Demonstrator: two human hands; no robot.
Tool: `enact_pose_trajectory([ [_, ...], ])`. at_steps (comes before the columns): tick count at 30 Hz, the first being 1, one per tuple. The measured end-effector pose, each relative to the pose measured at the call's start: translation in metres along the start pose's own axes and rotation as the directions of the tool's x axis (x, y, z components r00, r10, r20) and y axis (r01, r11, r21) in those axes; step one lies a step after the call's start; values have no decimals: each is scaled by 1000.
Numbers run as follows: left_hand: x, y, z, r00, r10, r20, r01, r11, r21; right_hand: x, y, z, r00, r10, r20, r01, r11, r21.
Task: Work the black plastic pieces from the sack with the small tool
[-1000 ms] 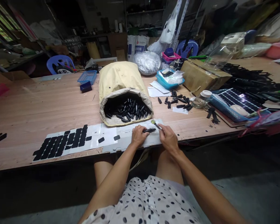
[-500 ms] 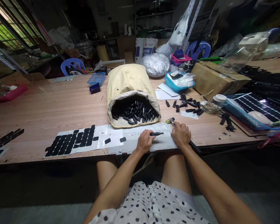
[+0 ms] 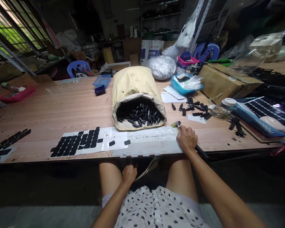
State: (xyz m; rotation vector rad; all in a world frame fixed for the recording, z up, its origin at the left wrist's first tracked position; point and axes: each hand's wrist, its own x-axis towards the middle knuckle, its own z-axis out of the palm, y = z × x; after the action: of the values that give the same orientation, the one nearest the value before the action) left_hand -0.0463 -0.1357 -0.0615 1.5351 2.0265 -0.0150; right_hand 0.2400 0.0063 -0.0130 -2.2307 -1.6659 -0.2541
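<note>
My right hand (image 3: 187, 139) rests on the table's front edge, closed round a slim screwdriver (image 3: 176, 124) whose yellow-green end points toward the sack; its dark end sticks out behind the wrist. My left hand (image 3: 129, 174) is down below the table edge, between my knees, fingers curled; what they hold is hidden. A white backing sheet (image 3: 152, 137) lies just left of my right hand. A cream sack (image 3: 133, 82) lies on its side behind it, its mouth full of small black plastic parts (image 3: 140, 115).
A sheet of black pads (image 3: 76, 145) lies at the front left. Loose black parts (image 3: 192, 107), a blue tray (image 3: 185, 87), a cardboard box (image 3: 225, 82) and a solar panel (image 3: 270, 110) crowd the right. A red tray (image 3: 16, 95) sits far left.
My left hand left the table, with the black part it held out of sight, and dropped below the edge. My right hand stayed put with the screwdriver. The view shifted slightly.
</note>
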Motion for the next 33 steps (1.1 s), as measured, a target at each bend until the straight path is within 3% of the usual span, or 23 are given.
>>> enact_pose_trajectory([
  [3,-8,10,-26,985,164,48,-162,985,-51,0,0,1,1000,-8,0,8,1000,-11],
  [5,-8,19,-52,921,387,41,-378,915,-143,0,-1,1,1000,-12,-6,12,1000,-16],
  [8,17,36,-100,813,557,-167,-581,792,-187,-1,-1,3,1000,-10,-14,10,1000,-19],
  [10,48,48,-129,766,540,-349,-599,797,-81,-1,-1,4,1000,-9,-11,8,1000,-23],
  [11,65,54,-141,751,538,-383,-584,812,-4,-1,-1,5,1000,-9,-10,9,1000,-26],
  [14,108,70,-161,746,567,-350,-519,824,227,0,-1,6,1000,-16,-7,16,999,-33],
  [17,130,77,-162,774,576,-263,-473,802,365,-1,-2,6,1000,-26,-3,26,999,-36],
  [19,134,74,-159,793,550,-261,-438,813,383,-1,-3,5,1000,-24,2,24,999,-38],
  [23,131,53,-164,805,458,-376,-366,884,291,-1,-7,1,999,-4,41,5,999,-42],
  [26,123,46,-164,756,396,-521,-386,913,133,-1,-9,0,998,6,56,-3,999,-44],
  [29,107,65,-142,701,486,-522,-561,828,18,-1,-10,1,998,8,57,-6,999,-44],
  [33,85,112,-89,669,659,-344,-714,698,-51,-2,-9,1,998,12,58,-10,1000,-29],
])
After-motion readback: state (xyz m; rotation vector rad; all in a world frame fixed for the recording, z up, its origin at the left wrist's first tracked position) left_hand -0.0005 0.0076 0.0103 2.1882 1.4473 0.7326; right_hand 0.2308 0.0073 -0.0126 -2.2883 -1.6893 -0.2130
